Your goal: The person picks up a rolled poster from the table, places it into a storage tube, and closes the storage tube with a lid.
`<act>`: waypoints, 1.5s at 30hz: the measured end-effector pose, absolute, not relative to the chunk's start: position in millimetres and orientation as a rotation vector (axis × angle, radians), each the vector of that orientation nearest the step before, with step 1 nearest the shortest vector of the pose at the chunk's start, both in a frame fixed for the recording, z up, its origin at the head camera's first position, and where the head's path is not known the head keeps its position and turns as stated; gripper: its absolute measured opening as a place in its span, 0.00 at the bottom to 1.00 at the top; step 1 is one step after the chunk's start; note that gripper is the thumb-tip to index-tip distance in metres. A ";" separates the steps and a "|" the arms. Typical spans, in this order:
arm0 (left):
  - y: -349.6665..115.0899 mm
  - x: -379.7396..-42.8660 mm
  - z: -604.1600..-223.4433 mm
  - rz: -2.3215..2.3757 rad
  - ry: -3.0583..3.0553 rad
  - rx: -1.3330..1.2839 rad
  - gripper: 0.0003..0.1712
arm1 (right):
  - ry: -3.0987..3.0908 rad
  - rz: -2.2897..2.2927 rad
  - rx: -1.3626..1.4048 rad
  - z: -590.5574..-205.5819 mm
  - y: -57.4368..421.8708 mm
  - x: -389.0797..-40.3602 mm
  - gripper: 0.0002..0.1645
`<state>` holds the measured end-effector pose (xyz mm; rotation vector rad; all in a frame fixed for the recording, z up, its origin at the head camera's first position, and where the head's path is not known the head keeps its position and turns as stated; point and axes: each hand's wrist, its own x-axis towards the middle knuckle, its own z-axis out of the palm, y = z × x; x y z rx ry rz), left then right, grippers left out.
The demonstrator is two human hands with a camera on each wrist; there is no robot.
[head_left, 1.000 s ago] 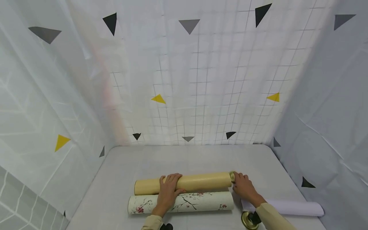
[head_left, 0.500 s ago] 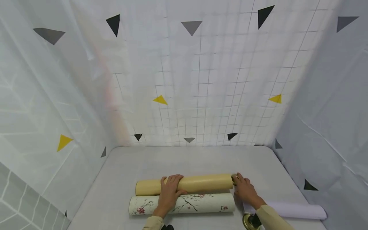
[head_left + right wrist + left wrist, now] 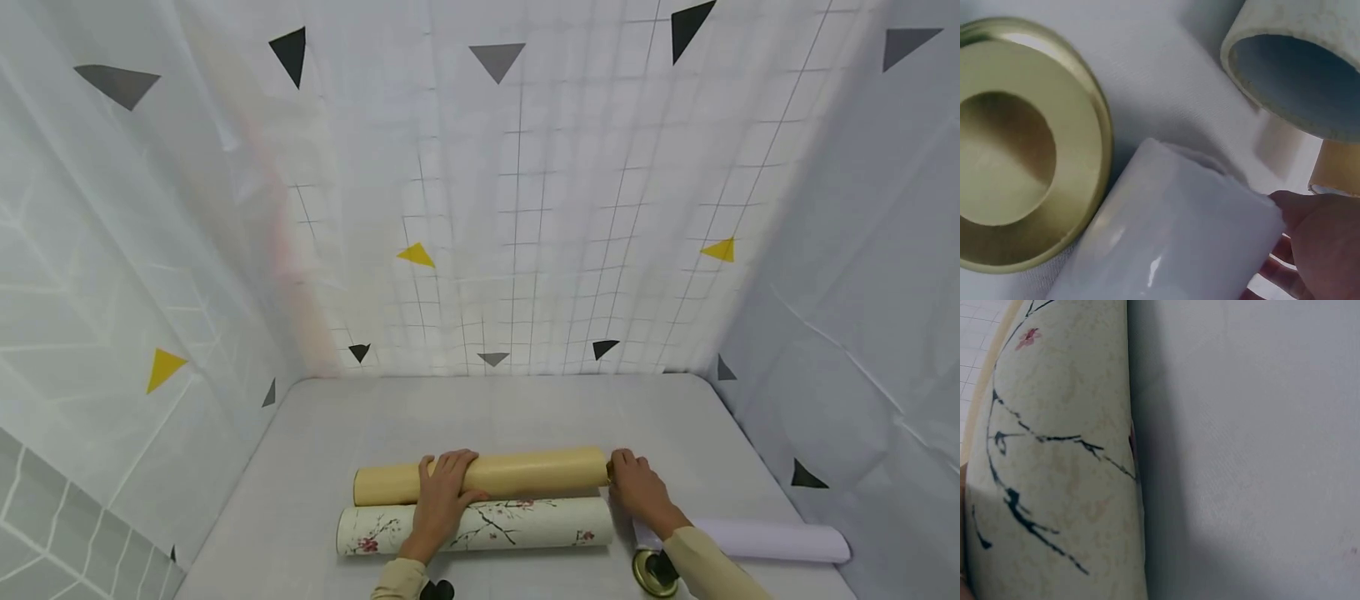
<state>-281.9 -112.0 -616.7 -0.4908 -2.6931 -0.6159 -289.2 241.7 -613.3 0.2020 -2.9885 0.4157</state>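
My left hand (image 3: 439,504) reaches across the flower-printed tube (image 3: 540,523) and grips the yellow tube (image 3: 536,473) behind it, fingers over its top and thumb on the near side. Both tubes lie side by side on the table. At the yellow tube's right end, my right hand (image 3: 641,492) holds a small gold-coloured lid (image 3: 610,473) against the end, mostly hidden by the fingers. The left wrist view shows mainly the flower-printed tube (image 3: 1066,462). In the right wrist view, that printed tube's open end (image 3: 1297,81) faces the camera, near my right hand (image 3: 1329,244).
A pale lilac roll (image 3: 780,541) lies at the right, partly under my right forearm. Beside it is a larger-looking gold-coloured round lid (image 3: 1079,144), seen near the right sleeve in the head view. White sheeting (image 3: 487,208) with triangles walls the table (image 3: 487,417).
The gold-coloured lid in my right hand has turned and moved in against the yellow tube's end, and less of it shows. My left hand keeps its place on the tube.
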 end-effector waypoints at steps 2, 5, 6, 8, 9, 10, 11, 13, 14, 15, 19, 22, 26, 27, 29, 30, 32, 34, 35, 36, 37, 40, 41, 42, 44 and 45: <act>-111.8 -282.2 -616.3 -0.614 -2.682 -0.493 0.39 | -2.954 0.402 0.221 -613.1 241.0 -289.7 0.14; -111.6 -282.0 -615.3 -0.610 -2.675 -0.494 0.39 | -2.943 0.408 0.228 -611.9 239.5 -290.0 0.17; -111.5 -281.9 -614.9 -0.613 -2.673 -0.495 0.39 | -2.948 0.420 0.223 -611.9 239.3 -290.3 0.18; -111.5 -281.2 -614.1 -0.614 -2.677 -0.495 0.39 | -2.969 0.451 0.201 -611.8 239.1 -290.4 0.21; -111.5 -280.8 -613.8 -0.619 -2.681 -0.494 0.39 | -2.976 0.463 0.197 -612.2 239.4 -290.7 0.22; -111.5 -280.3 -613.6 -0.625 -2.681 -0.495 0.39 | -2.984 0.475 0.191 -612.8 239.7 -290.8 0.25; -111.4 -279.9 -613.3 -0.630 -2.681 -0.495 0.39 | -2.989 0.479 0.189 -612.9 239.8 -290.4 0.28; -111.2 -279.5 -613.2 -0.631 -2.678 -0.494 0.39 | -2.989 0.480 0.193 -613.6 240.3 -290.3 0.34; -111.1 -279.4 -613.3 -0.632 -2.672 -0.496 0.39 | -2.982 0.478 0.199 -613.8 240.4 -290.2 0.35; -110.9 -279.7 -613.6 -0.627 -2.664 -0.498 0.39 | -2.975 0.474 0.206 -613.7 240.4 -289.9 0.35; -110.0 -280.3 -614.3 -0.587 -2.623 -0.510 0.39 | -2.940 0.467 0.241 -613.0 240.9 -288.5 0.30; -110.0 -280.5 -614.2 -0.576 -2.618 -0.512 0.39 | -2.940 0.466 0.261 -611.6 241.3 -288.0 0.29; -110.4 -280.3 -613.2 -0.602 -2.658 -0.501 0.39 | -2.974 0.510 0.252 -611.0 241.9 -288.4 0.32; -110.5 -280.1 -612.9 -0.610 -2.670 -0.498 0.39 | -2.980 0.525 0.249 -611.5 242.1 -288.6 0.32; -110.6 -279.5 -612.0 -0.627 -2.691 -0.488 0.39 | -2.980 0.570 0.246 -613.6 242.7 -289.3 0.32; -110.6 -279.2 -611.7 -0.631 -2.700 -0.484 0.39 | -2.975 0.584 0.247 -614.8 243.1 -289.5 0.32; -110.8 -278.7 -611.7 -0.639 -2.708 -0.480 0.38 | -2.959 0.598 0.256 -616.4 243.4 -289.7 0.32; -111.0 -278.4 -612.1 -0.644 -2.715 -0.479 0.39 | -2.942 0.609 0.266 -616.4 243.5 -289.3 0.32; -111.0 -278.4 -612.4 -0.648 -2.714 -0.480 0.39 | -2.932 0.610 0.272 -616.4 243.7 -288.8 0.32; -111.1 -278.3 -612.6 -0.650 -2.712 -0.481 0.39 | -2.925 0.618 0.273 -615.7 243.6 -288.3 0.32; -111.2 -278.5 -612.9 -0.648 -2.710 -0.484 0.39 | -2.923 0.633 0.267 -614.7 243.6 -288.0 0.32; -111.4 -278.9 -613.7 -0.635 -2.704 -0.487 0.39 | -2.917 0.677 0.256 -611.3 243.2 -288.1 0.32; -111.5 -279.0 -613.6 -0.630 -2.702 -0.487 0.39 | -2.915 0.689 0.254 -610.3 243.0 -288.2 0.31; -111.6 -279.2 -613.8 -0.623 -2.702 -0.487 0.39 | -2.915 0.708 0.245 -609.0 242.8 -288.6 0.31; -111.7 -279.3 -613.8 -0.614 -2.701 -0.488 0.39 | -2.907 0.735 0.236 -607.8 242.8 -289.5 0.29; -111.7 -279.3 -613.9 -0.614 -2.701 -0.489 0.39 | -2.901 0.744 0.237 -607.5 242.9 -289.5 0.28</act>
